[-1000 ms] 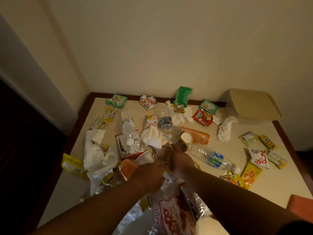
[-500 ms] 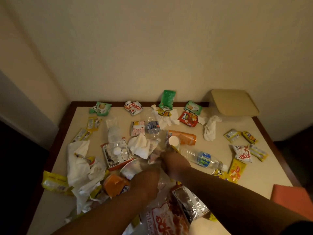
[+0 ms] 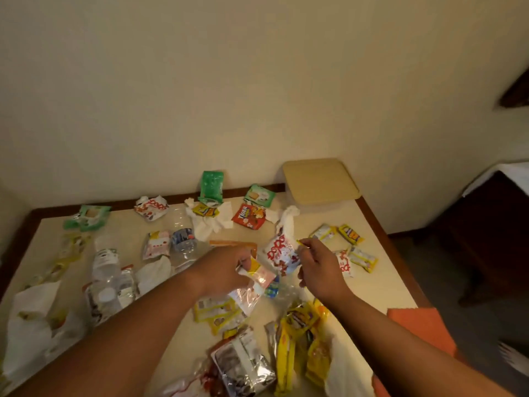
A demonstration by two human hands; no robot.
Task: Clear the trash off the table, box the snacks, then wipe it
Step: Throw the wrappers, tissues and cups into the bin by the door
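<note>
At the near edge of the beige wood-rimmed table [image 3: 386, 282], noted a silver foil pouch [image 3: 243, 368] beside a heap of yellow plastic wrappers [image 3: 303, 339], with an orange cloth [image 3: 420, 328] over the near right corner. Judged the pouch and the wrappers as very light, thin and slippery. Best pinched at a crimped end, not pressed flat.

Further in, near the middle, found the left hand [image 3: 226, 270] clenched around a crumpled bundle of yellow, pink and clear wrappers [image 3: 257, 279]. Just beside it, saw the right hand [image 3: 320, 270] with curled fingers, seemingly pinching the edge of a white-and-red snack packet [image 3: 282, 253]; could not tell the exact contact. Judged this packet as soft and easy to crush, so better taken by the seam.

Toward the left edge, noted clear plastic bottles [image 3: 106, 273] lying down: light, round, likely to roll, better grasped around the body.

Along the far edge, saw white crumpled tissues [image 3: 209, 224], a red snack packet [image 3: 247, 219] and a green pouch [image 3: 211, 187] leaning on the wall [image 3: 257, 81]. At the far right corner, found the beige lidded plastic box [image 3: 320, 181], closed, well apart from both hands. Judged the lid as stiff, to be lifted at one corner.
</note>
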